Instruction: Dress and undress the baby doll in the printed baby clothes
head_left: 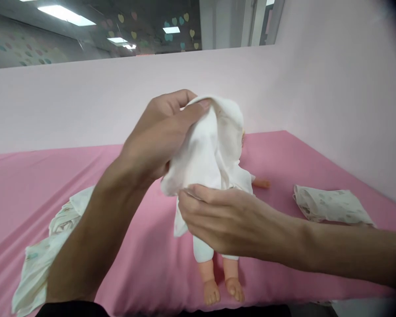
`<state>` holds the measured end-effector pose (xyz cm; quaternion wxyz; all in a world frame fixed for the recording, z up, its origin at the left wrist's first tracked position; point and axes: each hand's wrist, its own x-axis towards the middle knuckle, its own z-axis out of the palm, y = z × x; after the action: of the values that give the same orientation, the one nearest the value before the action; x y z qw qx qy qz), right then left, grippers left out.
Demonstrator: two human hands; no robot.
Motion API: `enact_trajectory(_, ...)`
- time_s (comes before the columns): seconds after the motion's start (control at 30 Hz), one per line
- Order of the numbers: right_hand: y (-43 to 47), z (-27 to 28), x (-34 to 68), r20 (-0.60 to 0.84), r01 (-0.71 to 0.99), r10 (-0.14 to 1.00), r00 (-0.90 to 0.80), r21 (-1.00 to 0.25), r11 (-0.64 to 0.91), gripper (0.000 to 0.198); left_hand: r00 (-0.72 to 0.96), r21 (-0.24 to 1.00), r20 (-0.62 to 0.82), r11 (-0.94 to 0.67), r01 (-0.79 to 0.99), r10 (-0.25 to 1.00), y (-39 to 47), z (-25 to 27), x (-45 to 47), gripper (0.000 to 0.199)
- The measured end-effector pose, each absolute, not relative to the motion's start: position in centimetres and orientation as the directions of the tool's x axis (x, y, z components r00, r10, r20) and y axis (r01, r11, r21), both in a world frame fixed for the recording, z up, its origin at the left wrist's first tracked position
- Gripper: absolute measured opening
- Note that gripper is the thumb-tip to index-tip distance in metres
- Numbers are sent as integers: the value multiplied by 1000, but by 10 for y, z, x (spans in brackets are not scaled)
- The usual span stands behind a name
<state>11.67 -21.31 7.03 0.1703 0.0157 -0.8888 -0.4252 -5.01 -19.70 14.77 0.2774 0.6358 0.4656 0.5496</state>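
Both my hands hold up a small white cloth garment [201, 149] in front of me; its exact kind does not show. My left hand [161, 132] pinches its upper edge between thumb and fingers. Lower down, my right hand [218, 215] grips the bottom edge of the cloth. Behind it a baby doll [211, 281] in white clothes lies on its back on the pink sheet [145, 264], its bare feet toward me. The cloth and my hands hide the doll's head and most of its body; one of its arms sticks out at the right.
At the left lies a crumpled white patterned cloth [62, 233]. A folded patterned cloth bundle [333, 204] rests at the right. A pale wall [86, 101] closes off the back, with a window [145, 31] above it, and another wall stands at the right.
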Motion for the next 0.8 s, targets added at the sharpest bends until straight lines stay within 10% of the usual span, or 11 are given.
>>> enact_trajectory(0.23,-195,50,114,238,338,249,-939,782,524,15,36,894,404,-402,197,914,-174,153,-46,28)
enact_trajectory(0.53,-139,95,112,627,597,291,-722,353,720,31,-69,886,459,-452,102,886,-143,117,-70,35)
enact_trajectory(0.67,-117,113,116,806,767,438,-398,29,641,30,-408,693,714,-661,288,570,-165,87,-63,28)
enact_trajectory(0.8,-114,133,116,899,687,392,-195,-160,709,26,-83,631,728,-618,469,681,-191,54,-31,36)
